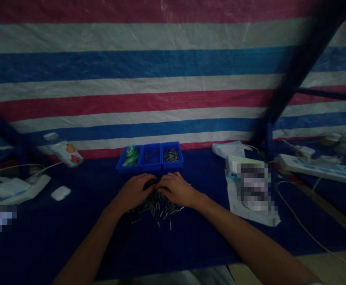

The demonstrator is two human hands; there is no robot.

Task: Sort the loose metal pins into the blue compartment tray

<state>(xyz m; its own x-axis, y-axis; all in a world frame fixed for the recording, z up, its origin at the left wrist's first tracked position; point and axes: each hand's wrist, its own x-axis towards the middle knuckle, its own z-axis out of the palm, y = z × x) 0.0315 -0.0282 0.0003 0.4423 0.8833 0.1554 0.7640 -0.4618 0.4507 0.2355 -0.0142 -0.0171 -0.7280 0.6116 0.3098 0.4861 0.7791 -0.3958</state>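
My left hand (137,192) and my right hand (177,190) meet over a loose pile of slim metal pins (156,208) on the blue tabletop. The fingers of both hands curl inward, fingertips close together at the far side of the pile. What they pinch is hidden. Just beyond the hands three small blue bins stand side by side. Green plastic-wrapped material fills the left bin (120,165). A few thin dark pieces lie in the middle bin (150,167). Many short metal pieces (171,155) fill the right one.
On the left are a clear bottle (69,153), a white case (61,193) and a power strip (33,190) with cables. A soft packet (233,166) lies on white plastic (235,202) to the right. Farther right sits another power strip (324,168). Striped sheeting (161,87) hangs behind.
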